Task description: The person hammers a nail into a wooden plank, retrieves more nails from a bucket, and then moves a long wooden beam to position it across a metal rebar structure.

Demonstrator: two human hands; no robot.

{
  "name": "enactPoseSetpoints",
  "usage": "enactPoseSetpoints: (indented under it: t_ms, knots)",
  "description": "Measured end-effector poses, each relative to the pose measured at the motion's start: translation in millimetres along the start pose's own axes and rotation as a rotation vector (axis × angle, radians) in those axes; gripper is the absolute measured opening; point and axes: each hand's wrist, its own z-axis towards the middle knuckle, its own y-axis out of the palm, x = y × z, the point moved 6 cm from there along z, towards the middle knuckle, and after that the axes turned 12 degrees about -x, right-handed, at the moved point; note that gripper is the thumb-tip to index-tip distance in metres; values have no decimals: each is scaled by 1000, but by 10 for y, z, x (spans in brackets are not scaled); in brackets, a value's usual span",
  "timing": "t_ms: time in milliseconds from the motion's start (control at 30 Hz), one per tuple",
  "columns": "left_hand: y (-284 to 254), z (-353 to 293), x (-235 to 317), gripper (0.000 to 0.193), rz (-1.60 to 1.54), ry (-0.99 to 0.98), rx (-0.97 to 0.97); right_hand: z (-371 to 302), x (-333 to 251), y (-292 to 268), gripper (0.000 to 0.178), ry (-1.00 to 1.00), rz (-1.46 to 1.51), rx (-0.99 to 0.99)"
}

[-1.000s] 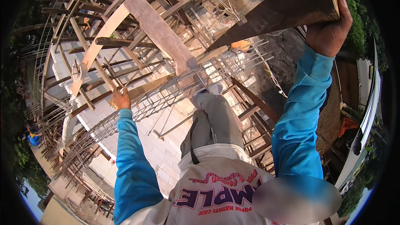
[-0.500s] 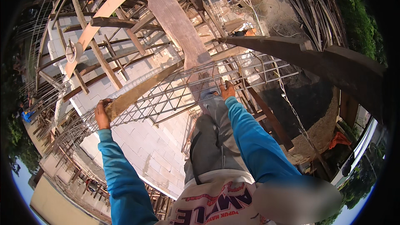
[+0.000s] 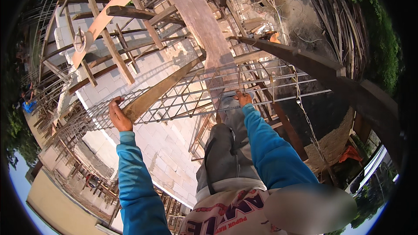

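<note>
Left hand: From where I stand, the person's left hand (image 3: 119, 115) is against the near end of a brown wooden plank (image 3: 161, 89), fingers extended; I cannot tell whether it is clamped on it.
Right hand: The right hand (image 3: 243, 99) is at the rebar cage (image 3: 196, 114), fingers curled, just above the grey trousers (image 3: 222, 148); whether they close around a bar cannot be told.
Plank: Slants from the left hand across the cage's far side toward the weathered wide board (image 3: 187, 4); contact there is unclear.
Cage: Long steel bars with crosswise ties, running left to right before the person.
Right side: A dark timber beam (image 3: 300, 58) extends toward the rim, with a pile of poles (image 3: 339, 21) beyond.
Left side: A pale block wall (image 3: 174, 156) lies below; a light narrow board (image 3: 115, 15) bears a whitish roll (image 3: 83, 42).
</note>
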Motion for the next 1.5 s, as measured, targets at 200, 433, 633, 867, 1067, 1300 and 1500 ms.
enactPoseSetpoints:
  t_ms: [200,433,633,867,1067,1300,1500]
  knots:
    - [-71,-46,-14,37,33,-32,21,-1165,-660,-166,55,-87,-61,84]
    - [-151,17,-7,36,241,-40,44,-2213,-1570,-272,40,-128,11,71]
    - [-228,-1,-20,35,288,-37,56,-2276,-1202,-245,34,-178,148,22]
    - [-220,110,-11,34,288,-62,21,-2340,-1278,-230,27,-285,92,15]
    - [-194,15,-23,34,247,-22,26,-2947,-1685,-323,36,-232,-76,180]
    - [-166,-129,-4,30,219,-56,33,-3474,-1744,-244,38,-327,-39,19]
    - [-191,-115,-65,33,562,-205,-20,-3971,-1927,-136,34,-252,201,-162]
